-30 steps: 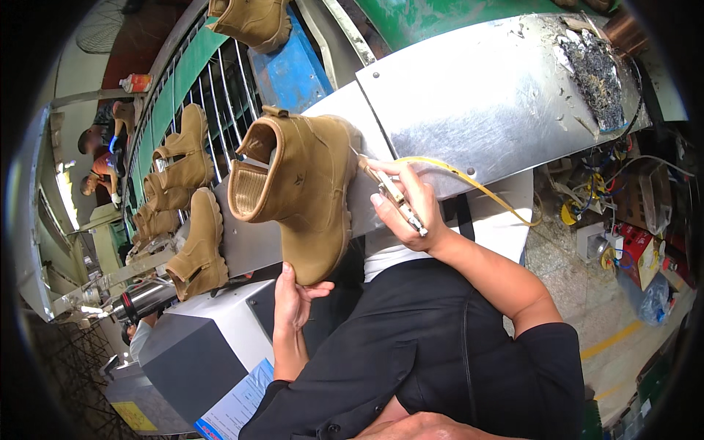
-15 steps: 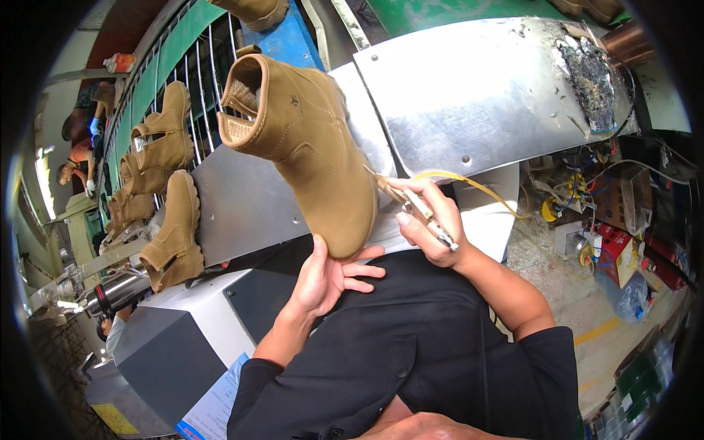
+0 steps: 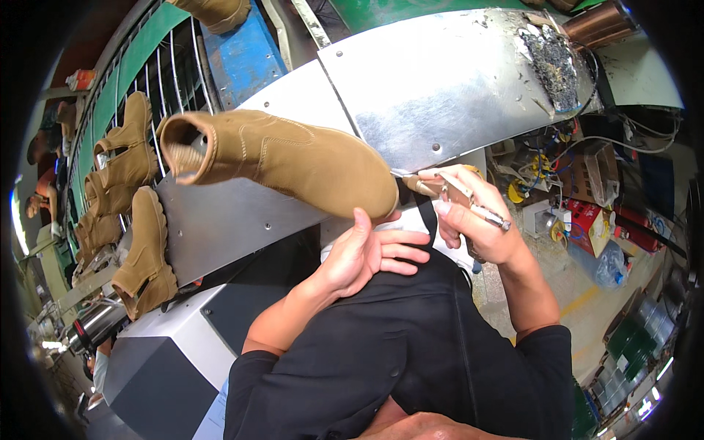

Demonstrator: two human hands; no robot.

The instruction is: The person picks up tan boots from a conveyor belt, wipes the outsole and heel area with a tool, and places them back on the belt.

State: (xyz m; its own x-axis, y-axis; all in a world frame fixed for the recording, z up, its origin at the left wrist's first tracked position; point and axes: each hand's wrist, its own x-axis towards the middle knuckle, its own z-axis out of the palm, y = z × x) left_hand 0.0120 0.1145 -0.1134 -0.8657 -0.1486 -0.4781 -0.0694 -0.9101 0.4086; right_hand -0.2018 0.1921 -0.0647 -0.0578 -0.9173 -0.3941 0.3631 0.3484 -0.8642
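Observation:
A tan ankle boot lies at a slant over the metal worktop, toe toward me, its open collar at the far left. My left hand grips the toe between the thumb and a partly hidden finger, the other fingers stretched out. In my right hand is a small metal hand tool with a narrow tip, fingers wrapped around it. That tip points at the boot's toe edge; whether it touches cannot be told. The boot's sole is hidden.
Several tan boots stand at the left beside a wire rack. A shiny metal cover spans the far side, with dark residue at its right end. Cables and boxes lie to the right. Other people are at the far left.
The boot has turned so its collar swung left and nearer, and its toe moved right. Both hands shifted right, staying by the toe. The yellow strip-like hose seen earlier beside my right hand is mostly hidden.

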